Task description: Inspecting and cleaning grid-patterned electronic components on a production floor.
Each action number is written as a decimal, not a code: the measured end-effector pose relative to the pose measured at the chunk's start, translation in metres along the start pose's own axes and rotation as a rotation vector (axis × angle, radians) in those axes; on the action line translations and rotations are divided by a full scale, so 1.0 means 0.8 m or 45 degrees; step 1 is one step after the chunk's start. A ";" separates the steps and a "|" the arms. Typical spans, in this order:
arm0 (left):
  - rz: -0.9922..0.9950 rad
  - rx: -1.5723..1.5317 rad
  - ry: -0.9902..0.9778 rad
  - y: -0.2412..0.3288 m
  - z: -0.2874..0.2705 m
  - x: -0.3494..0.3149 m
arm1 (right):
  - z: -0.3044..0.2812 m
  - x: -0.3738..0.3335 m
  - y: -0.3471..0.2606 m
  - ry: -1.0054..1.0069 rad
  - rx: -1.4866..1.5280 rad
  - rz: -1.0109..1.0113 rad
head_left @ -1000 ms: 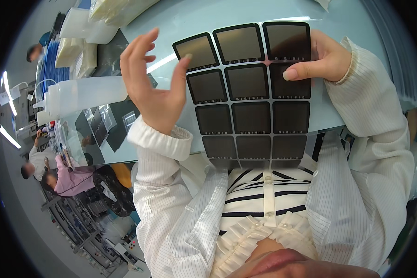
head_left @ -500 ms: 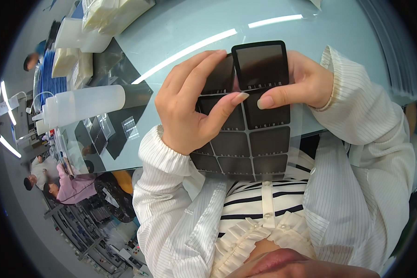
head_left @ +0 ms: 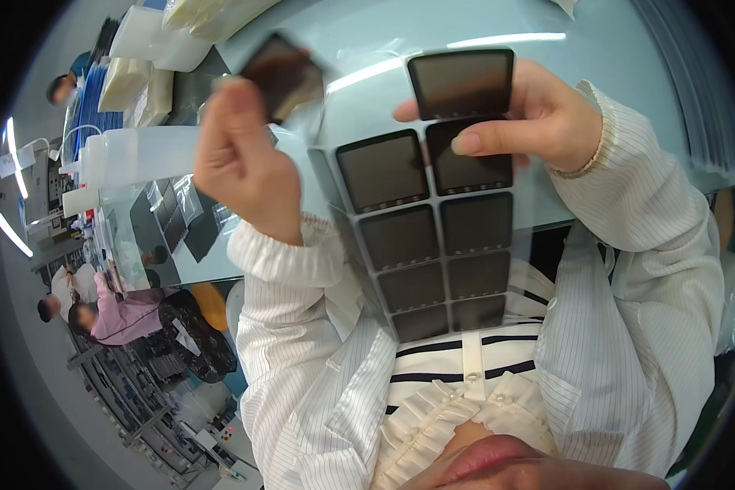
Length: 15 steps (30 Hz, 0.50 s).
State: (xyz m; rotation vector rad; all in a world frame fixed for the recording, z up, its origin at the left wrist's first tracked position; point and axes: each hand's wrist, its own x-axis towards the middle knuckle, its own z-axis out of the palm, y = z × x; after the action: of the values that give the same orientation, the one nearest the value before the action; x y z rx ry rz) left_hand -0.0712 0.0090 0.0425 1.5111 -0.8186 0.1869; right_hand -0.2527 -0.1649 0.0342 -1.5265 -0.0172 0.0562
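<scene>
My right hand [head_left: 539,122] grips the upper right part of a clear film sheet [head_left: 437,208] that carries rows of dark rectangular panels with black borders. Its thumb lies over one panel, and the other fingers are behind the sheet. The sheet hangs tilted between the table and my chest. In my left hand [head_left: 249,159], raised to the left of the sheet, a single dark rectangular panel [head_left: 286,77] is pinched between thumb and fingers. That panel is smeared by motion and apart from the rows.
A white squeeze bottle [head_left: 143,159] lies on its side on the glass-topped table [head_left: 367,28]. Near it are dark panels [head_left: 171,220] and stacked yellowish bags [head_left: 135,86]. Clear sheets [head_left: 694,90] line the right edge. Other people sit farther off at the left.
My left hand has moved left, away from the sheet, with one panel now in its fingers. A gap shows at the sheet's upper left. My right hand keeps its grip.
</scene>
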 end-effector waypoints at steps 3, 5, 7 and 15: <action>-0.014 -0.314 0.167 -0.001 -0.012 0.040 | -0.016 -0.003 0.029 -0.002 -0.118 -0.429; -0.105 -0.352 0.045 -0.025 -0.019 0.036 | -0.025 -0.010 0.013 0.014 0.105 -0.215; -0.228 -0.498 -0.153 -0.029 -0.004 0.024 | -0.037 -0.014 0.005 0.033 0.020 -0.297; -1.075 -0.789 -0.178 -0.016 0.004 0.015 | -0.081 -0.035 -0.005 0.125 -0.331 -0.316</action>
State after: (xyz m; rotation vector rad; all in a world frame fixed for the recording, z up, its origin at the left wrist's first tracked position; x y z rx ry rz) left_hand -0.0561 0.0002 0.0385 1.1578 -0.2407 -0.7408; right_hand -0.2775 -0.2314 0.0356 -1.7744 -0.1402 -0.2271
